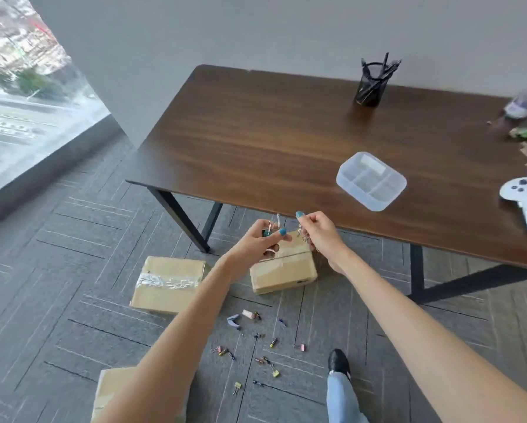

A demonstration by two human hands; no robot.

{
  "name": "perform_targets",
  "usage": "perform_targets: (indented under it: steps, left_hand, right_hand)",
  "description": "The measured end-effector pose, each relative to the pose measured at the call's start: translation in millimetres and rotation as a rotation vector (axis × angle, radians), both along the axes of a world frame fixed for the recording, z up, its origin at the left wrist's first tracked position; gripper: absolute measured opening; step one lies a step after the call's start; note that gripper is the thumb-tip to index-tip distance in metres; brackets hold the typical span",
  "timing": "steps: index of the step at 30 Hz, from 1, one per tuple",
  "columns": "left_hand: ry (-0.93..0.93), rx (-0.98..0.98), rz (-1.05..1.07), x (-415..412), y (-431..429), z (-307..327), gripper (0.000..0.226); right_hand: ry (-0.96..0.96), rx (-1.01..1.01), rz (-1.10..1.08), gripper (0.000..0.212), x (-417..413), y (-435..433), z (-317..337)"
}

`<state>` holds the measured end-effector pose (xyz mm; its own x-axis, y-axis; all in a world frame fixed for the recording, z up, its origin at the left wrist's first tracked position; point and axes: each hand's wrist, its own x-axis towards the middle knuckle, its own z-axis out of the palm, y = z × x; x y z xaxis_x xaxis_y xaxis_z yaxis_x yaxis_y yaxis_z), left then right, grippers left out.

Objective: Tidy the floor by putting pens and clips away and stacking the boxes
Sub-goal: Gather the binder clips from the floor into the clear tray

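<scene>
In the middle of the frame, my left hand (263, 239) has its grip closed on a few small binder clips (269, 232), and my right hand (317, 232) pinches the wire loop of one more clip (299, 230), both just in front of the brown wooden tabletop (271, 129). Below my hands, three brown cardboard boxes (167, 283) lie apart on the grey carpet floor (57, 270), and many little coloured clips (256, 346) are scattered near my black shoe (338, 361). On the tabletop, a clear plastic tray with sections (372, 180) sits at the right, and a black mesh cup of pens (372, 85) stands at the upper right.
</scene>
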<state>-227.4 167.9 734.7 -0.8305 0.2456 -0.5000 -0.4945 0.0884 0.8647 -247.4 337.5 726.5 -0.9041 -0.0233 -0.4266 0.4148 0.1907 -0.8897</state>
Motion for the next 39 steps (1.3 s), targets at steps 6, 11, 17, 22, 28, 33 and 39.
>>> perform_targets:
  steps: [6,11,17,22,28,33,39]
  left_hand:
    - [-0.003,-0.090,-0.018,-61,80,9,0.032]
    - [0.033,-0.195,-0.017,-107,139,3,0.026]
    - [0.175,-0.555,0.051,-155,175,-3,0.025]
    - [0.210,-0.669,0.021,-176,185,-5,0.025]
    - [0.388,-0.853,-0.118,-188,189,-13,0.023]
    - [0.414,-0.888,-0.163,-186,189,-15,0.027]
    - [0.359,-0.816,-0.149,-185,189,-14,0.027]
  right_hand:
    - [0.039,0.052,-0.039,0.026,-65,75,8]
    - [0.114,0.212,-0.058,0.019,-115,135,-1]
    - [0.126,0.242,-0.006,0.019,-159,166,-14]
    - [0.109,0.291,0.008,0.022,-181,162,-20]
    - [0.080,0.331,0.085,0.024,-195,166,-27]
    - [0.112,0.408,0.237,0.023,-196,173,-26]
    - [0.153,0.513,0.332,0.025,-196,173,-21]
